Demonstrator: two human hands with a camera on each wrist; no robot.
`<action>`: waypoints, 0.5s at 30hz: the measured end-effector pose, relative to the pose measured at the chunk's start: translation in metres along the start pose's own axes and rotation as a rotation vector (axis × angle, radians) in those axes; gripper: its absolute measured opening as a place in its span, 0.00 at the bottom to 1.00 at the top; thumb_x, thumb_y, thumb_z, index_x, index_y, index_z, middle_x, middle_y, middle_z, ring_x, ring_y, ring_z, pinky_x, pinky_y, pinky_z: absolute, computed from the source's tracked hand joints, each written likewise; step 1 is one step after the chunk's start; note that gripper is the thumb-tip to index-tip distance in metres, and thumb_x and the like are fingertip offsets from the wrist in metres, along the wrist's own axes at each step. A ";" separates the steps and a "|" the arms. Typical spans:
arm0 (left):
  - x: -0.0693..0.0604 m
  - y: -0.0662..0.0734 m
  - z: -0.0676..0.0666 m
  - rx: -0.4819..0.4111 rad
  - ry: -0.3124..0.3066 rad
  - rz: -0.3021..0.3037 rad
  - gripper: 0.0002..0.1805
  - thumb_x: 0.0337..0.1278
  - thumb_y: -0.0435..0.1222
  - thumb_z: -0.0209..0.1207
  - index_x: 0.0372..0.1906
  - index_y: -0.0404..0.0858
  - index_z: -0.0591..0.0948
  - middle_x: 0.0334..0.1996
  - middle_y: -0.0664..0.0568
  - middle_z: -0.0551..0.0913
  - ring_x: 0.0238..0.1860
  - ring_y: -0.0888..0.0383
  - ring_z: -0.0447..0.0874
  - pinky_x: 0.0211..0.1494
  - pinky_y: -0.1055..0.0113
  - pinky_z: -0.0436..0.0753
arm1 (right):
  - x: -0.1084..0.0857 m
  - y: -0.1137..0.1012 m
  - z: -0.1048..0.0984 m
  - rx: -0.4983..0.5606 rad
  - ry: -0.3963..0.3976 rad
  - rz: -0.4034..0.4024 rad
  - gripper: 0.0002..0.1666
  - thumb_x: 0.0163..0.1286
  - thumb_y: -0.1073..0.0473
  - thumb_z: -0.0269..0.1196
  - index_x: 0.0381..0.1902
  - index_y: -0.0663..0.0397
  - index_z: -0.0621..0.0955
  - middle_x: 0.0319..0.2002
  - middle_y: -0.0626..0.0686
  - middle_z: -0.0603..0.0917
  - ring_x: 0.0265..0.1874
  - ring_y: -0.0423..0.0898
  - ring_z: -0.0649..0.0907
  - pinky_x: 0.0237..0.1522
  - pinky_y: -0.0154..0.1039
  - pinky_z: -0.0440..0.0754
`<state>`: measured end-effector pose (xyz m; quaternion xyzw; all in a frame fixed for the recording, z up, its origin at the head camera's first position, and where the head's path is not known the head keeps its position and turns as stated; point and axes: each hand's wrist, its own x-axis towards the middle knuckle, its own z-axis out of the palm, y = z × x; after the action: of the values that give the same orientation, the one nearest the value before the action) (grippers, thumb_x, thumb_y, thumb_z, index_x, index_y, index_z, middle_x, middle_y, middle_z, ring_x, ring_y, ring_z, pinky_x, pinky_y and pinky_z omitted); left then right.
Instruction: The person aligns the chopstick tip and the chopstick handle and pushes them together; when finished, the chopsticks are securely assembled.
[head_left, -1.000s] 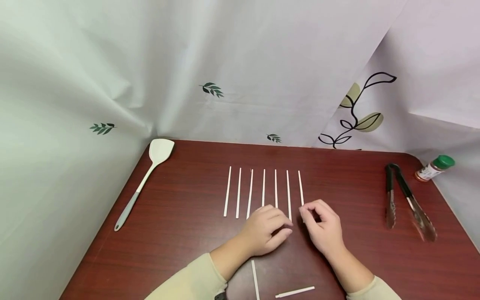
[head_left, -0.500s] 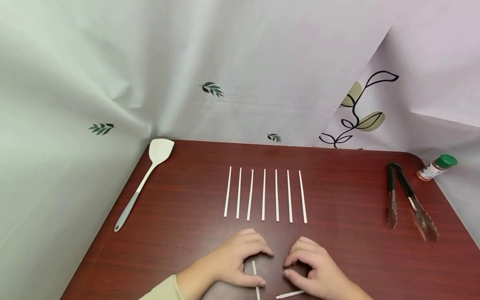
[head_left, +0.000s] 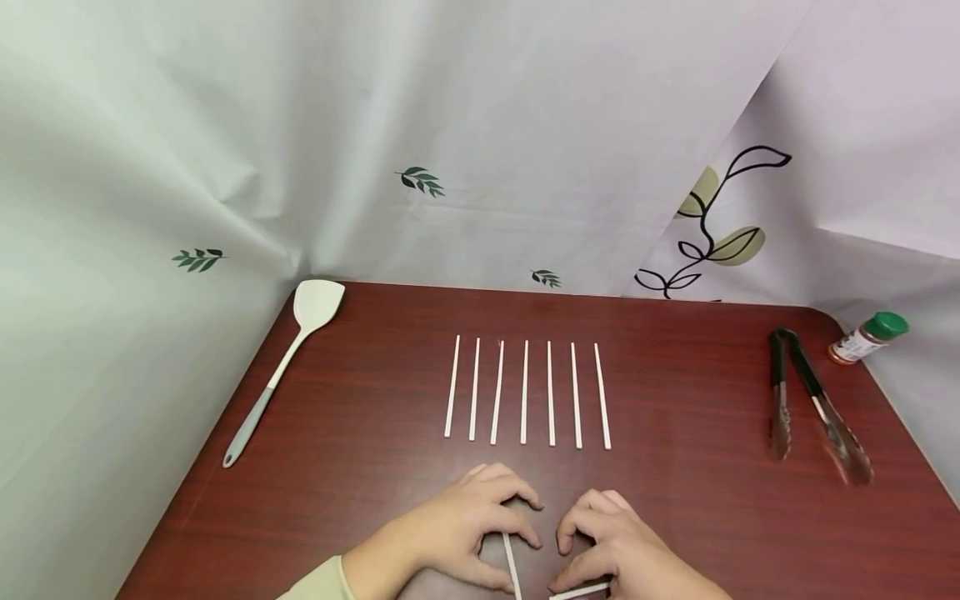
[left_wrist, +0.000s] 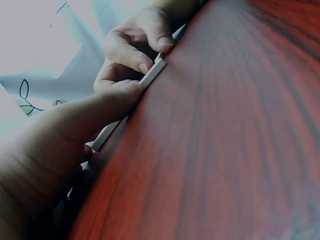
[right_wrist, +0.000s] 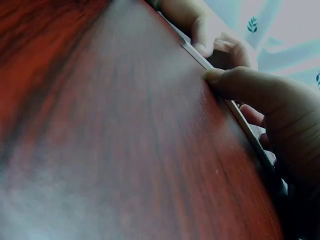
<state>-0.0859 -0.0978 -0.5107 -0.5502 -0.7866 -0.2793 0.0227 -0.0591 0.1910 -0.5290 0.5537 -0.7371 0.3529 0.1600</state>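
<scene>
Two thin white sticks lie at the table's near edge, under my hands. My left hand (head_left: 468, 529) spans the left stick (head_left: 512, 562); its thumb is at the stick, its fingers arched with a gap from the thumb. In the left wrist view the left thumb (left_wrist: 125, 94) overlaps a stick (left_wrist: 155, 71). My right hand (head_left: 622, 550) is over the slanted right stick (head_left: 581, 592), thumb near that stick's left end, fingers bent. The right wrist view shows the right thumb (right_wrist: 220, 77) beside a stick (right_wrist: 197, 56). The palms hide part of both sticks.
Several white sticks (head_left: 524, 392) stand in an evenly spaced row on the dark red table (head_left: 360, 400). A spatula (head_left: 277, 367) lies at the left edge. Tongs (head_left: 813, 375) and a green-capped jar (head_left: 862, 337) are at the right. Pale curtains surround the back.
Both hands have come back from the row toward the near edge, onto the two sticks there. The row's rightmost stick, beside the right fingers a second ago, now lies free.
</scene>
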 end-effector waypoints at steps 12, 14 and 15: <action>0.003 -0.006 0.003 -0.010 0.085 0.029 0.04 0.61 0.50 0.74 0.36 0.58 0.90 0.56 0.65 0.85 0.58 0.66 0.75 0.65 0.68 0.72 | 0.002 -0.003 0.002 0.001 0.046 0.147 0.05 0.71 0.51 0.74 0.41 0.34 0.86 0.43 0.31 0.82 0.45 0.30 0.78 0.52 0.32 0.67; 0.004 -0.005 0.004 -0.008 0.084 0.000 0.04 0.65 0.48 0.72 0.38 0.56 0.88 0.55 0.66 0.85 0.57 0.67 0.76 0.64 0.69 0.73 | 0.003 -0.004 0.002 0.007 0.084 0.197 0.03 0.75 0.53 0.70 0.44 0.37 0.85 0.43 0.32 0.83 0.44 0.31 0.80 0.51 0.31 0.69; 0.004 -0.005 0.004 -0.013 0.079 -0.022 0.04 0.67 0.47 0.70 0.39 0.55 0.87 0.54 0.67 0.85 0.56 0.67 0.77 0.64 0.69 0.73 | 0.003 -0.004 0.002 0.009 0.105 0.212 0.03 0.77 0.54 0.69 0.45 0.39 0.85 0.43 0.33 0.84 0.43 0.31 0.81 0.50 0.31 0.71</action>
<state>-0.0902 -0.0935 -0.5150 -0.5302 -0.7893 -0.3061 0.0471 -0.0560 0.1868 -0.5277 0.4541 -0.7805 0.3998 0.1576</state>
